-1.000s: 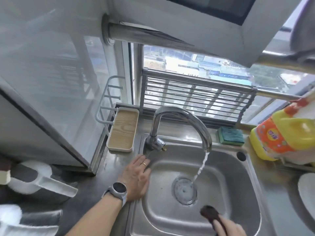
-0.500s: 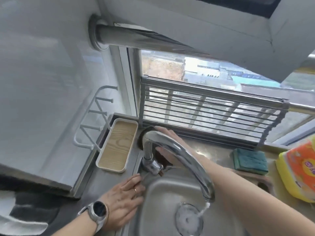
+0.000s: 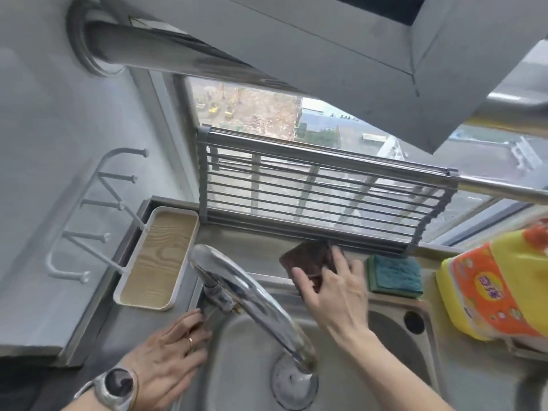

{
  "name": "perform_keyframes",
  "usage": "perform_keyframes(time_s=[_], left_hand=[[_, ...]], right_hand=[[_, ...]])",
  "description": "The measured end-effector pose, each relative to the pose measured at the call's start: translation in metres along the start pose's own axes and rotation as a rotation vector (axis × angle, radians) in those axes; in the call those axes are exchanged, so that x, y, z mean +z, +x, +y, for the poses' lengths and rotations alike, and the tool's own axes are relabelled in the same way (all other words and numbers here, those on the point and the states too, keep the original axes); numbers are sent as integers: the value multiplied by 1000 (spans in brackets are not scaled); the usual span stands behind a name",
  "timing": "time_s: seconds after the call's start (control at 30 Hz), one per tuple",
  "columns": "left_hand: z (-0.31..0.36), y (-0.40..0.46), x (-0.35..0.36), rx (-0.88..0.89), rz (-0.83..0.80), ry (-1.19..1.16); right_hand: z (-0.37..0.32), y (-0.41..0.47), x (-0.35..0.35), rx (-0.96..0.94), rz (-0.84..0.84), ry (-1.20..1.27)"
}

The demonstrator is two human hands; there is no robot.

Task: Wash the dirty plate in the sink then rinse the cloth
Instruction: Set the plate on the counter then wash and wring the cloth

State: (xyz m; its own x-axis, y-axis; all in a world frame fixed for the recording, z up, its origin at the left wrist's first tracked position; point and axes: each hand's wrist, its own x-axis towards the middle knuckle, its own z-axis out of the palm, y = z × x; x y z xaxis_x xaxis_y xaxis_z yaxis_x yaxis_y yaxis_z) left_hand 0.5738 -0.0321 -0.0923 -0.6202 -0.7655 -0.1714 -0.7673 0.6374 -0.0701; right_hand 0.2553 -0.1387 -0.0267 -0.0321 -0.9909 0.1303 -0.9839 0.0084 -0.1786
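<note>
The right hand [image 3: 329, 289] lies flat over the brown cloth [image 3: 308, 262] on the back ledge of the sink [image 3: 388, 321], its fingers [image 3: 339, 258] straight and spread, pressing the cloth down, not gripping it. The cloth sits directly under and ahead of those fingers, between the tap [image 3: 249, 295] and the green sponge [image 3: 396, 274], just below the folded rack [image 3: 323, 191]. The left hand [image 3: 169, 354] rests on the sink's left rim by the tap base, fingers relaxed, holding nothing. No plate shows. The right hand is the nearer; if the cloth is to stay here, it need only lift off.
</note>
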Motion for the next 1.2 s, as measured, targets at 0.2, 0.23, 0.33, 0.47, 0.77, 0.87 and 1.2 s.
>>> perform_keyframes(time_s=[0.2, 0.23, 0.33, 0.47, 0.77, 0.87, 1.2], left_hand=[[-7, 11, -26, 173, 378, -138], [-7, 11, -28, 187, 404, -167], [-7, 4, -34, 187, 335, -197], [-5, -10, -38, 152, 201, -154], [-2, -8, -43, 174, 197, -163], [-4, -10, -41, 166, 181, -141], [-3, -13, -24, 124, 198, -84]], right_hand=[[-72, 19, 36, -148, -32, 37], [-60, 17, 37, -158, -21, 25], [-10, 8, 25, -79, 4, -79], [33, 2, 18, 54, 7, -199], [-45, -53, 21, -195, 101, 493], [-28, -110, 20, -35, -57, 607], [-59, -146, 28, 1277, -266, 1789]])
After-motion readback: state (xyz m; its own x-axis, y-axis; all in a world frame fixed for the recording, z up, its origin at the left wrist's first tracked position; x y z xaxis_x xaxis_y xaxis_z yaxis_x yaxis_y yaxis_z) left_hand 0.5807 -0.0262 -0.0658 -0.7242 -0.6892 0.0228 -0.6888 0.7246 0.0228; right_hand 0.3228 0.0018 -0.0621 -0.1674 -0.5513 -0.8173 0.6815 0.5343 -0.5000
